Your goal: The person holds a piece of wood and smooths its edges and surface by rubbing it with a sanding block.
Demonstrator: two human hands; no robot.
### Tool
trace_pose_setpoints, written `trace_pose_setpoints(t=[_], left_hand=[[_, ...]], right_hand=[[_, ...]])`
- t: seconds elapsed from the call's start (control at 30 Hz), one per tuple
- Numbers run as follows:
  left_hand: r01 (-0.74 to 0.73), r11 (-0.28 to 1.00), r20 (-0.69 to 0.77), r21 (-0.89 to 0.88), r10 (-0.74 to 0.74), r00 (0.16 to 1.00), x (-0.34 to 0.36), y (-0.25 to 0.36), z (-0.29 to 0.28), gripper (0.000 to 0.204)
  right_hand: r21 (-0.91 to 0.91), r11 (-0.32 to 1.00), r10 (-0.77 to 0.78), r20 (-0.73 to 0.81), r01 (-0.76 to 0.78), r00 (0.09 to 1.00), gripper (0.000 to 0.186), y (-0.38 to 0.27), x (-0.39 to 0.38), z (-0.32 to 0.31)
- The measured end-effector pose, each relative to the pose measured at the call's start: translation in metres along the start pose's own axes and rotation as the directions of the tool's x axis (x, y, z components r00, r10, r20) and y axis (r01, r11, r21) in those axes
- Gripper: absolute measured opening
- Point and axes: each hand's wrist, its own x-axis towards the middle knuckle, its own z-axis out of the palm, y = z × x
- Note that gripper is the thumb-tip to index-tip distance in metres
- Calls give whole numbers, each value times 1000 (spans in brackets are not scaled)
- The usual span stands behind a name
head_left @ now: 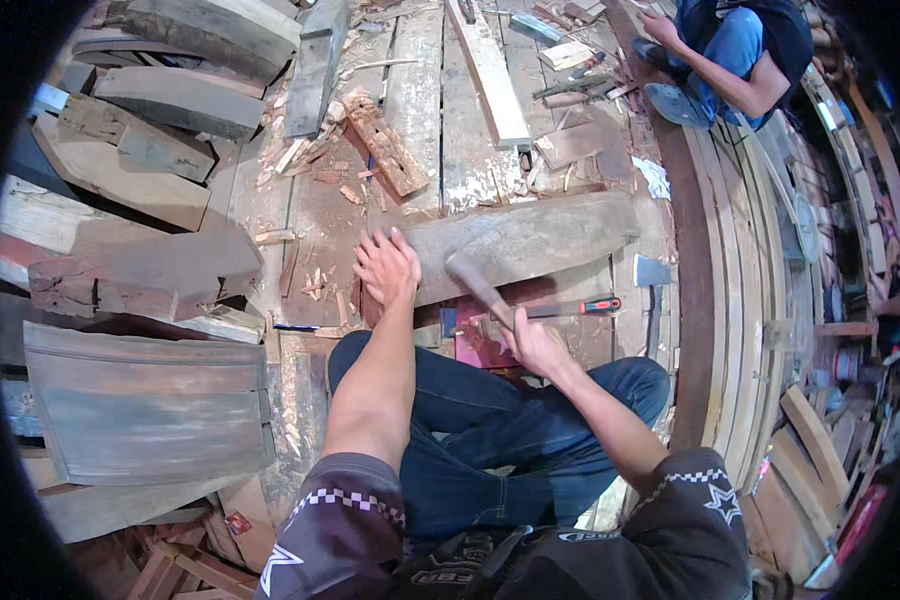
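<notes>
Left hand (388, 265) palm-down, splayed on board (530, 237); right hand (537, 344) clamped round tool (483, 288).

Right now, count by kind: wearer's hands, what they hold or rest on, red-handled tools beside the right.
Bare left hand and right hand: 2
Long weathered grey wooden board: 1
Blurred brown stick-shaped tool: 1
Red-handled metal tool: 1
Total: 5

Left hand (388, 266) lies flat, right hand (536, 346) is clenched.
</notes>
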Motion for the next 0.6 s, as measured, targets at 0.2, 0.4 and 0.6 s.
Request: trace_pose_setpoints(t=[0.2, 0.4, 0.6], left_hand=[[-4, 1000, 35, -11, 4, 999, -1, 7, 0, 44], [14, 1000, 5, 19, -14, 1000, -1, 6, -3, 43], [-8, 999, -8, 47, 8, 1000, 0, 0, 1, 45]], right_hand=[[111, 804, 591, -263, -584, 763, 38, 4, 16, -19], [61, 894, 446, -225, -445, 866, 36, 32, 8, -14], [110, 923, 380, -88, -370, 921, 42, 22, 3, -8]])
